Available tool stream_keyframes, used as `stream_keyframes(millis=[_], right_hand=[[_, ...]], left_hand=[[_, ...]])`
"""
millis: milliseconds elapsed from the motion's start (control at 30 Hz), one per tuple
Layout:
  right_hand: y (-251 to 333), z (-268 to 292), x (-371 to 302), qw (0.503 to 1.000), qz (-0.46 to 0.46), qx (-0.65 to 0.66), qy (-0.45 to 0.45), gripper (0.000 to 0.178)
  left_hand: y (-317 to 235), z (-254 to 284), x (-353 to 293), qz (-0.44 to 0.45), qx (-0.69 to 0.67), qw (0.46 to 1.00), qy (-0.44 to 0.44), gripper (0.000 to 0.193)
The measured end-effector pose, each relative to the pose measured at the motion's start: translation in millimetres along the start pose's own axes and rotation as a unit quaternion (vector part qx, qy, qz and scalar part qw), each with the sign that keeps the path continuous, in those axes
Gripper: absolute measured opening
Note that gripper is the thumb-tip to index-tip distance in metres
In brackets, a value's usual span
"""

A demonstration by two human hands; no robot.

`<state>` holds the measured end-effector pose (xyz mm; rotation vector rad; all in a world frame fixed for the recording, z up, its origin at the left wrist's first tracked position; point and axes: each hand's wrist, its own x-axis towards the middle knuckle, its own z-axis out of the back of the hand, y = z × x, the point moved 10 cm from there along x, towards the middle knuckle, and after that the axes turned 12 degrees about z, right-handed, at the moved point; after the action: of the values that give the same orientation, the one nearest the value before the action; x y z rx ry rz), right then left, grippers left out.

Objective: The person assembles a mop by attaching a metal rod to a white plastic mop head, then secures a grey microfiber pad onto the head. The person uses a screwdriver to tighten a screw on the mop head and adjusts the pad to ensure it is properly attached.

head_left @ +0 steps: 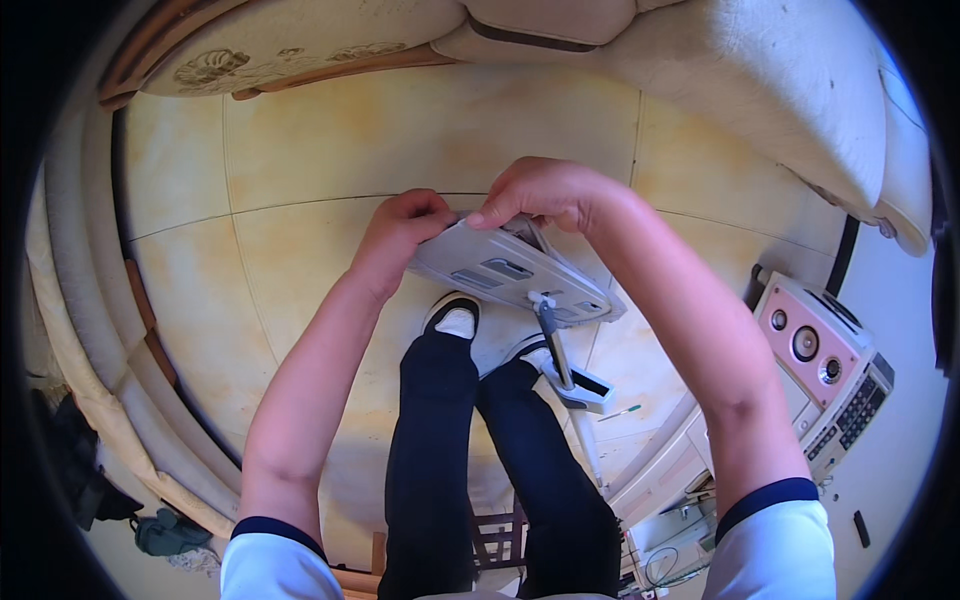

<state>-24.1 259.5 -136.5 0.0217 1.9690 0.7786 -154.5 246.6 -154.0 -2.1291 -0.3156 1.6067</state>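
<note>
A grey and white flat mop head (pixel 490 262) is raised above the tiled floor, tilted, with its slotted plate in view. From its middle hinge the mop's pole (pixel 555 345) runs down past my right leg, with a white and blue box-shaped part on it. My left hand (pixel 402 235) has its fingers closed on the mop head's far left corner. Beside it my right hand (pixel 545 195) grips the far edge, thumb on top and fingers curled behind. Some of its fingertips are hidden.
A beige patterned sofa (pixel 370 25) curves along the far side, and another cushioned seat (pixel 90 290) lines the left. At right stand a pink speaker (pixel 805 345) and a white cabinet. A thin green-tipped stick (pixel 620 412) lies near the pole. My shoes (pixel 455 318) are below the mop head.
</note>
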Motion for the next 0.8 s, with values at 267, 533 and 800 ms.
stream_keyframes(millis=[267,533,800], right_hand=[[-3.0,-8.4,-15.8,0.997,-0.016,0.058,-0.051,0.026],[-9.1,-8.3,-10.8,0.998,0.033,0.029,-0.047,0.023],[36.5,-13.5,-46.2,0.879,0.326,-0.27,-0.219,0.02]], left_hand=[[-10.4,-14.9,-18.2,-0.039,0.003,0.997,0.069,0.015],[-7.9,-24.9,-32.7,-0.03,0.123,0.991,0.038,0.026],[-34.5,-28.5,-74.2,-0.271,0.264,0.896,-0.233,0.024]])
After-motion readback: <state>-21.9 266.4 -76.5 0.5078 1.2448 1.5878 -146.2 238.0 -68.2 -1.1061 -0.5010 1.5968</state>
